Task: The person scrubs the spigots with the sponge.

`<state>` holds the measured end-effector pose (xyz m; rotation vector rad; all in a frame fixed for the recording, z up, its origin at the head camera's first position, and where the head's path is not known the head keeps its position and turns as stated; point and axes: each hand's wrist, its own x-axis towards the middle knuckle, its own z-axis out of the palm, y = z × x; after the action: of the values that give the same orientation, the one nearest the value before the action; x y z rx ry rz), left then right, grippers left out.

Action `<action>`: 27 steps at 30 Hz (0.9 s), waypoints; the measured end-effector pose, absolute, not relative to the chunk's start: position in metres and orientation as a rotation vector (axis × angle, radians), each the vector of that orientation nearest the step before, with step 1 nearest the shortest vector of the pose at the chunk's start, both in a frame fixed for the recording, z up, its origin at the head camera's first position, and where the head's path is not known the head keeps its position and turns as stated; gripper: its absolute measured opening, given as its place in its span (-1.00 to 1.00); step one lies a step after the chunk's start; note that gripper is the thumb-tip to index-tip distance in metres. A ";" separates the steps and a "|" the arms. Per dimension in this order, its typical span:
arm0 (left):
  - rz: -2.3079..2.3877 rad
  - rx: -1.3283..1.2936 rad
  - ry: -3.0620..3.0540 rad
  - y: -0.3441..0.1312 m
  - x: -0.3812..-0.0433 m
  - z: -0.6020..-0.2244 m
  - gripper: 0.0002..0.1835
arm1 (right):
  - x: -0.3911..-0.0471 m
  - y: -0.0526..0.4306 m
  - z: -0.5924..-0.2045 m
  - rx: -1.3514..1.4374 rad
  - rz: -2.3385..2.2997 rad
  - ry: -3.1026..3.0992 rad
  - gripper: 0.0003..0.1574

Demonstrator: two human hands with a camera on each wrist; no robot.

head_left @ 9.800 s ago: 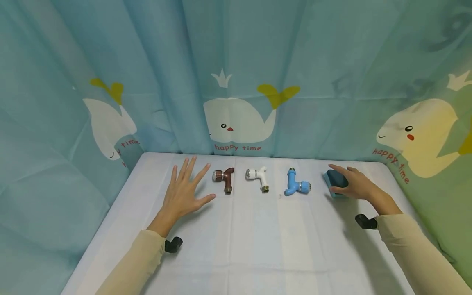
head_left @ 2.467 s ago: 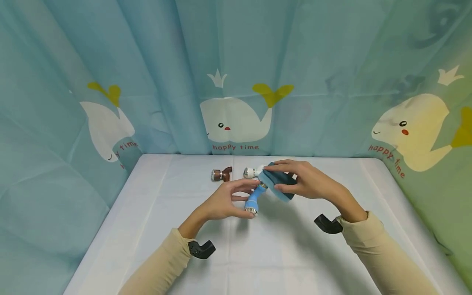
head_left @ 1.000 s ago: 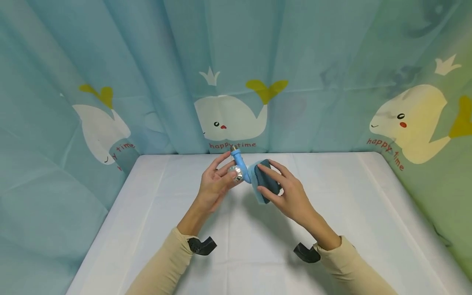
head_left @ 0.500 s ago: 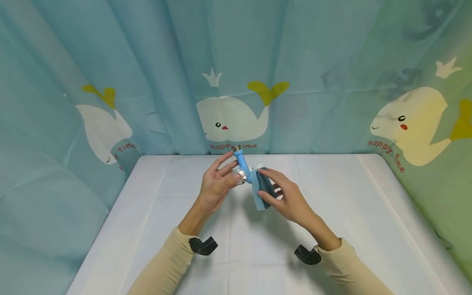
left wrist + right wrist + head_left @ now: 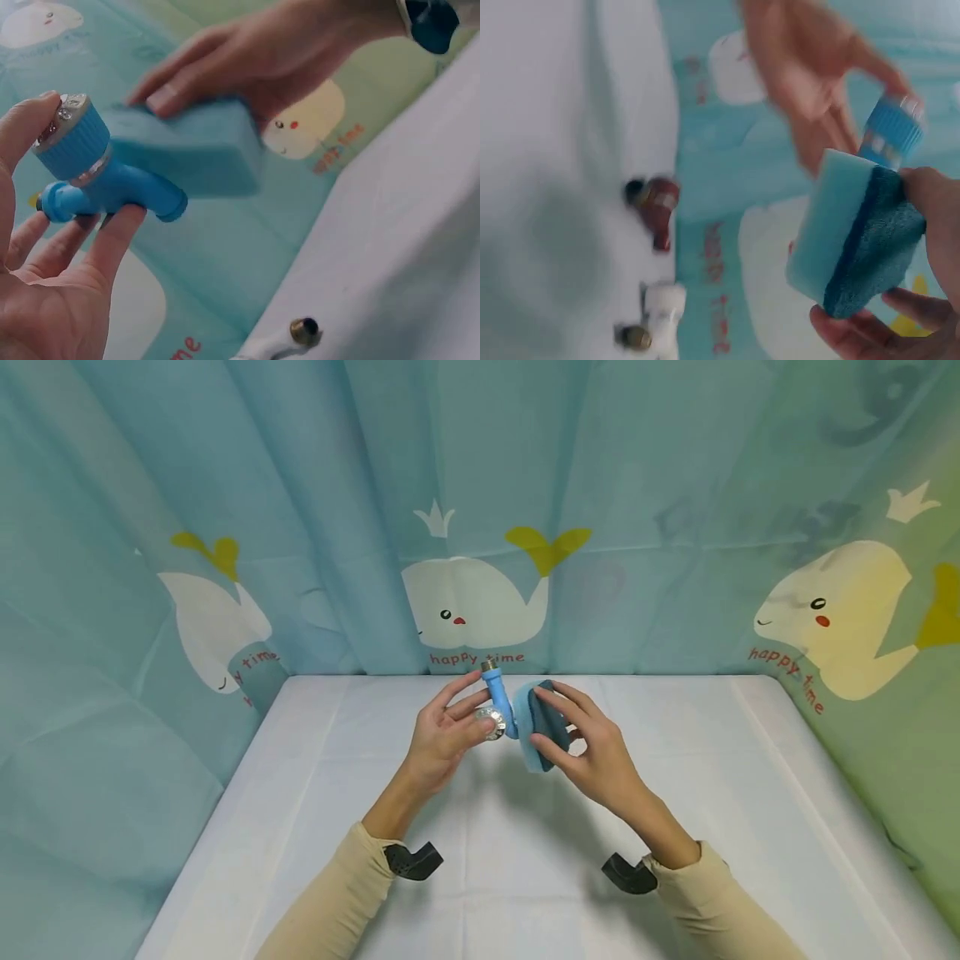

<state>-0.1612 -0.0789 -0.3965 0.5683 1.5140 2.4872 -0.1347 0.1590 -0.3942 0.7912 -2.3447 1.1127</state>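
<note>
My left hand point(image 5: 442, 739) holds a blue tap point(image 5: 500, 697) above the table, its thumb on the silver-faced knob and its fingers under the body. The brass threaded end points up and away. In the right hand point(image 5: 600, 756) is a two-layer sponge point(image 5: 527, 739), light blue foam with a darker scouring side, gripped between thumb and fingers. The foam faces the tap's spout; in the left wrist view the sponge point(image 5: 195, 150) is blurred beside the spout, and I cannot tell if they touch.
Below the hands spreads a white-covered table point(image 5: 360, 877). A brown tap point(image 5: 660, 210) and a white tap point(image 5: 664, 315) lie on it in the right wrist view; the hands hide them in the head view. A whale-printed curtain point(image 5: 637, 485) borders the table's back and sides.
Earlier the tap and sponge lay on the table. Later the sponge was at the tap's threaded end; the tap was then turned, threads up. Within the last second the sponge moved down, then up, beside the spout.
</note>
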 end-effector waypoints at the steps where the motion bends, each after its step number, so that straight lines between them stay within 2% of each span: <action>1: 2.488 0.574 1.511 -0.079 -0.162 -0.396 -0.05 | -0.135 0.159 -0.394 0.798 1.136 -2.337 -0.20; 11: 2.510 0.546 1.491 -0.079 -0.163 -0.397 -0.08 | -0.134 0.161 -0.399 0.764 1.235 -2.413 -0.24; 17: 2.473 0.569 1.474 -0.081 -0.162 -0.396 -0.01 | -0.135 0.171 -0.405 0.773 1.319 -2.498 -0.26; 27: 2.476 0.652 1.263 -0.083 -0.161 -0.385 0.11 | -0.135 0.184 -0.410 0.672 2.241 -2.463 -0.29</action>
<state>-0.1610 -0.0829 -0.3850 0.6517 1.2632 2.4758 -0.1347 0.1840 -0.4099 0.6723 -2.4628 2.2412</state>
